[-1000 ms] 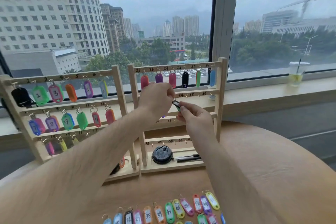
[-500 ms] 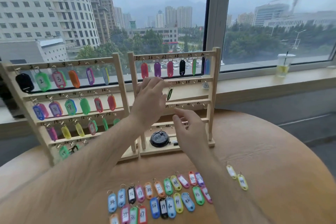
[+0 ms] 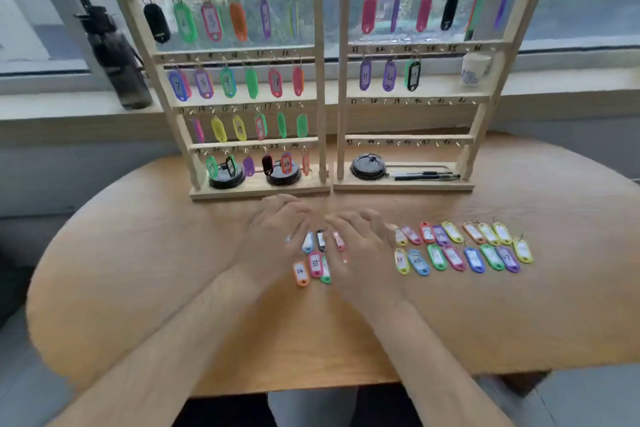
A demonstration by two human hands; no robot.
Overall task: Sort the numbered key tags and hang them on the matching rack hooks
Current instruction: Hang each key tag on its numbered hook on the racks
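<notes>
Fingers (image 3: pixel 289 210) of the left hand (image 3: pixel 273 246) and the right hand (image 3: pixel 360 256) lie spread and relaxed, palms down, over a cluster of key tags (image 3: pixel 307 242) on the surface (image 3: pixel 156 270), with an orange tag (image 3: pixel 300 274) and a pink tag (image 3: pixel 315 263) showing between them. At 3 o'clock of the right hand lie two rows of tags (image 3: pixel 460 250). At 12 o'clock stand the left rack (image 3: pixel 322 80), hung on all four rails, and the right rack (image 3: pixel 341 80), hung on its top two, with a dark bottle (image 3: pixel 117 59) at 10 o'clock and a cup (image 3: pixel 475 69) at 1 o'clock.
</notes>
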